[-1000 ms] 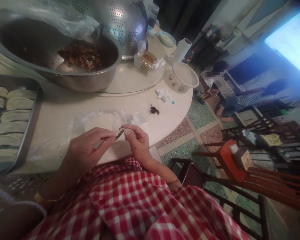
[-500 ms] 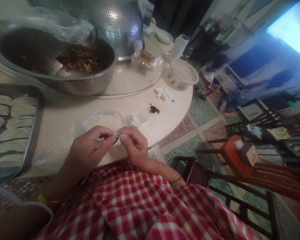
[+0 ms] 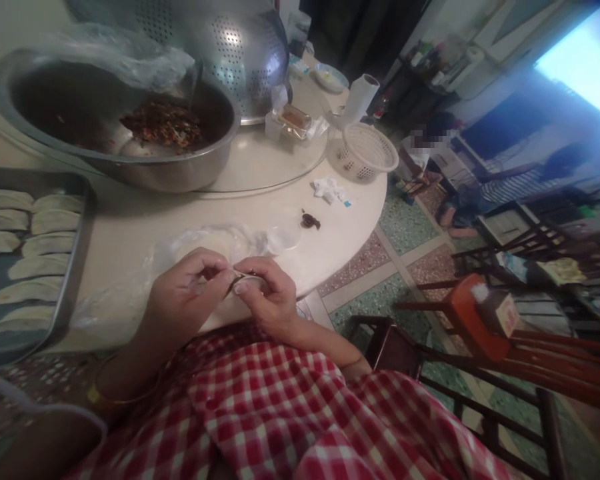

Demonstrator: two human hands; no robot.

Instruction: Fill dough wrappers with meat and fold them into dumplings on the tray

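At the near table edge, my left hand [image 3: 193, 290] and my right hand [image 3: 271, 297] meet fingertip to fingertip. Both pinch a dumpling [image 3: 241, 275]; the fingers hide most of it, leaving a thin pale edge of dough in sight. Just behind them lies a clear plastic bag [image 3: 175, 248] with pale round wrappers [image 3: 214, 241] partly inside. A small clear dish [image 3: 283, 238] stands beyond my right hand. To the left, a metal tray [image 3: 87, 220] holds rows of folded dumplings [image 3: 35, 267]. A large steel bowl [image 3: 145, 170] contains dark chopped filling [image 3: 167, 123].
A steel colander [image 3: 260, 60] and a small packet [image 3: 295, 119] rest on the glass turntable [image 3: 260, 160]. Rightward are a white basket [image 3: 370, 150], a paper roll [image 3: 361, 97], crumpled tissue [image 3: 329, 190] and a dark scrap [image 3: 309, 220]. Chairs [image 3: 480, 320] and two people are beyond.
My right fingers have shifted slightly along the dumpling's edge, with the thumb a little lower and further left. My view has moved slightly; the tray and bowl appear further right.
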